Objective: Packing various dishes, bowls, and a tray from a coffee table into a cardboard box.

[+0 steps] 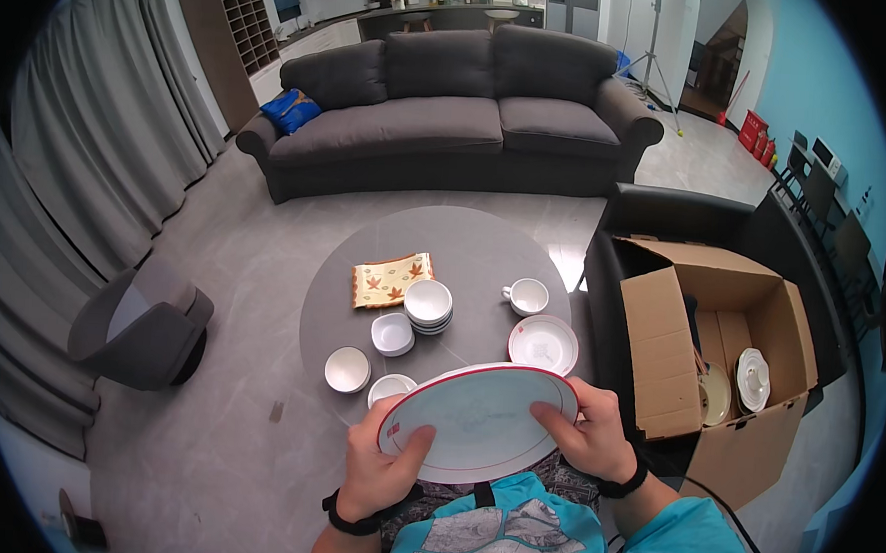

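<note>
A large white plate with a red rim (480, 429) is tilted up before my chest. My left hand (388, 458) grips its left edge, and my right hand (589, 430) grips its right edge, both thumbs on the face. Beyond it on the round grey table (475, 241) lie a white plate with a pink rim (543, 345), a white cup (527, 297), a stack of bowls (428, 303), a squarish white bowl (393, 334), a round white bowl (347, 369) and a partly hidden white dish (390, 388). A folded leaf-patterned cloth (390, 277) lies behind the bowls.
An open cardboard box (661, 348) sits on a black armchair (680, 202) at the right, with white dishes (753, 379) inside. A dark sofa (451, 127) stands beyond the table. At the left is a grey swivel chair (147, 321). A black cable (731, 513) runs by my right arm.
</note>
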Available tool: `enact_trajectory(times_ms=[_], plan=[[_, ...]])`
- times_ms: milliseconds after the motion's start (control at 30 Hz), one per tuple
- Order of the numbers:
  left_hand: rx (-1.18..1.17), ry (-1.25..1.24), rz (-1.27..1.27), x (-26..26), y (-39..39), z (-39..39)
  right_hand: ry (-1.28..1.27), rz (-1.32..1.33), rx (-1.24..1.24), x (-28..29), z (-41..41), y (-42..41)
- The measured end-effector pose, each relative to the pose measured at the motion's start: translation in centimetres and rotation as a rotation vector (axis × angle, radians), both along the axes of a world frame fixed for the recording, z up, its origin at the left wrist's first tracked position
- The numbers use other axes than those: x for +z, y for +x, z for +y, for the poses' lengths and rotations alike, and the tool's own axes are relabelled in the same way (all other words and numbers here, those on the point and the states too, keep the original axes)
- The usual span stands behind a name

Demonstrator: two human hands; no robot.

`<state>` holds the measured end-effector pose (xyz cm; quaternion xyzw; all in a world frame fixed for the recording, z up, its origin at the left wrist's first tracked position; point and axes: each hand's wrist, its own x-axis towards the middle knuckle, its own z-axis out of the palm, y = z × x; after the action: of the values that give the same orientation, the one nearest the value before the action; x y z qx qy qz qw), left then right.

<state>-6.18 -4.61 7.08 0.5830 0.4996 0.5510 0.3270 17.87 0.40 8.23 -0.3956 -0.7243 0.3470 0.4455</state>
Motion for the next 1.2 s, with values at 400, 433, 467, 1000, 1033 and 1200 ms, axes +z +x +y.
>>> enact_trajectory(times_ms=[400, 433, 467, 1000, 1033, 1200], plan=[[0.064, 0.594, 0.441, 0.9, 0.8, -0.4, 0.328, -0.106, 0.072, 0.5, 1.0, 0.6], [0.068, 0.658, 0.452, 0.7, 0.8, -0.4, 0.37, -0.108, 0.087, 0.8, 1.2, 0.6], [0.073, 0.723, 0.463, 0.5, 0.8, -0.2, 0.407, -0.144, 0.091, 0.8, 1.3, 0.8], [0.045, 0.471, 0.095, 0.4, 1.5, -0.3, 0.438, -0.106, 0.105, 1.8, 1.4, 0.8], [0.075, 0.365, -0.011, 0.1, 1.6, -0.2, 0.395, -0.089, 0.105, 1.5, 1.6, 0.6], [0.004, -0.175, -0.851, 0.7, 1.8, 0.3, -0.193, 0.131, 0.165, 1.4, 1.1, -0.5]])
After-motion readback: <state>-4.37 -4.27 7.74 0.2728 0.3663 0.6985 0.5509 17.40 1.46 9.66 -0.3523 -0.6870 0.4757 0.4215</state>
